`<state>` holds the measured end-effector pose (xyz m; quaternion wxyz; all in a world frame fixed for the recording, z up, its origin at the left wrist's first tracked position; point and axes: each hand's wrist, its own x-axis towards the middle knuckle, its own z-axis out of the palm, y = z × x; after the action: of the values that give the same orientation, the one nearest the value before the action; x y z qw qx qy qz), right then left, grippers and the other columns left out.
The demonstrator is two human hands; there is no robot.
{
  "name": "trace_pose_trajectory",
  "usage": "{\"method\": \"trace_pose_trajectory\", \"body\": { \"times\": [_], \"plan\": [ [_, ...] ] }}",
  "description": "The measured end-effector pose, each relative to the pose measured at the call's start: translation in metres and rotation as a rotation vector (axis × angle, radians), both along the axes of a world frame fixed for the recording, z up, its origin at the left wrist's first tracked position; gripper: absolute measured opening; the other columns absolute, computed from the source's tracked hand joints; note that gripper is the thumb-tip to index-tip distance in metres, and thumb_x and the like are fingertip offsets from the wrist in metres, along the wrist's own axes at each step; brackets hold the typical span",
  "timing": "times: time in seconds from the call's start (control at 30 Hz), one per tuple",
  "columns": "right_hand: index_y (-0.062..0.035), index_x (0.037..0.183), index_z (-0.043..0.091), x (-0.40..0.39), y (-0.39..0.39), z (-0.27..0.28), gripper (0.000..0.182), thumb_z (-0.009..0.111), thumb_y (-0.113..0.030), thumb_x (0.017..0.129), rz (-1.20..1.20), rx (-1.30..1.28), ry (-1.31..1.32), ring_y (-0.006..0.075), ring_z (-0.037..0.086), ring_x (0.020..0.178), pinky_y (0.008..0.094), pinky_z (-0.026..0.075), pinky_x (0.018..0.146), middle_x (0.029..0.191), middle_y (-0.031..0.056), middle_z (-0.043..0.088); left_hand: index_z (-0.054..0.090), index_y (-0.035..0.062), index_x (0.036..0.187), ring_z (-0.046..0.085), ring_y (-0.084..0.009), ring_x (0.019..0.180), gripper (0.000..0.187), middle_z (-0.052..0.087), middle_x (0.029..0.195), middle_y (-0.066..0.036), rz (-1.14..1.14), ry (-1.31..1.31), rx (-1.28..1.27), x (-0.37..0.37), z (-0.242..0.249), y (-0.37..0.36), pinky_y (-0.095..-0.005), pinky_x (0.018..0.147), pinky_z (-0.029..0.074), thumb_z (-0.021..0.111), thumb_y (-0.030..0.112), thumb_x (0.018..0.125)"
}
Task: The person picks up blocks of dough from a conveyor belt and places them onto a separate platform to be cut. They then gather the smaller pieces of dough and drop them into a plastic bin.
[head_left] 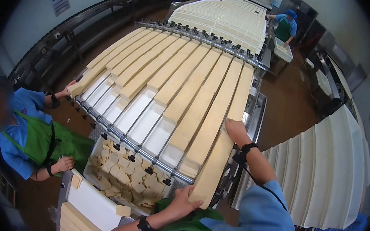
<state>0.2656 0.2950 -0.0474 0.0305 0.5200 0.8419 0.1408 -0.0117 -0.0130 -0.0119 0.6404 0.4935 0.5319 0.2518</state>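
Long pale yellow slabs (pixel 196 88) lie side by side in lanes of a white conveyor (pixel 139 113), split by thin metal rails. My left hand (pixel 182 202) is closed around the near end of the rightmost slab (pixel 212 173), which juts past the conveyor's front bar (pixel 136 148). Farther up, my right hand (pixel 236 132) is wrapped over the same slab's right side, its fingers partly hidden. Below the front bar, a white bin (pixel 91 167) holds several square cut pieces (pixel 123 171).
At the left a co-worker in a green apron (pixel 35 137) touches the leftmost slab. A white board with slabs (pixel 97 207) lies at the bottom. Draped pale sheets (pixel 316 171) stand at the right. Another person (pixel 286 26) is by a tray (pixel 283 53) at the back.
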Motion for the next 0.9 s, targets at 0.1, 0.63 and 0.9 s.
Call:
{"method": "trace_pose_trajectory", "body": {
  "times": [0.1, 0.63, 0.9],
  "plan": [
    [-0.0111, 0.091, 0.065, 0.004, -0.005, 0.011, 0.005, 0.063, -0.014, 0.088, 0.049, 0.118, 0.102, 0.0245, 0.071, 0.083, 0.04, 0.055, 0.072, 0.085, 0.0058, 0.068, 0.041, -0.001, 0.149, 0.043, -0.0395, 0.127, 0.078, 0.043, 0.131, -0.027, 0.003, 0.005, 0.003, 0.003, -0.006, 0.002, -0.0417, 0.114, 0.037, 0.079, 0.032, 0.09],
    [-0.003, 0.136, 0.057, 0.038, -0.075, 0.004, 0.048, 0.072, -0.011, 0.092, -0.205, 0.143, 0.988, 0.0331, 0.061, 0.096, 0.0462, 0.049, 0.087, 0.107, 0.0165, 0.06, 0.049, 0.0101, 0.142, 0.061, -0.0303, 0.1, 0.066, 0.055, 0.116, -0.015, 0.348, 0.272, 0.226, 0.056, -0.028, 0.041, -0.0432, 0.083, 0.053, 0.081, 0.025, 0.087],
    [-0.0063, 0.155, 0.043, -0.001, -0.203, 0.013, 0.075, 0.073, -0.032, 0.092, 0.063, -0.432, 0.988, 0.0418, 0.033, 0.149, 0.053, 0.023, 0.124, 0.157, 0.0242, 0.038, 0.039, 0.0101, 0.15, 0.051, -0.0315, 0.117, 0.074, 0.047, 0.125, -0.019, 0.211, 0.181, 0.361, 0.047, -0.022, 0.041, -0.0381, 0.094, 0.049, 0.073, 0.0, 0.085]
  ]
}}
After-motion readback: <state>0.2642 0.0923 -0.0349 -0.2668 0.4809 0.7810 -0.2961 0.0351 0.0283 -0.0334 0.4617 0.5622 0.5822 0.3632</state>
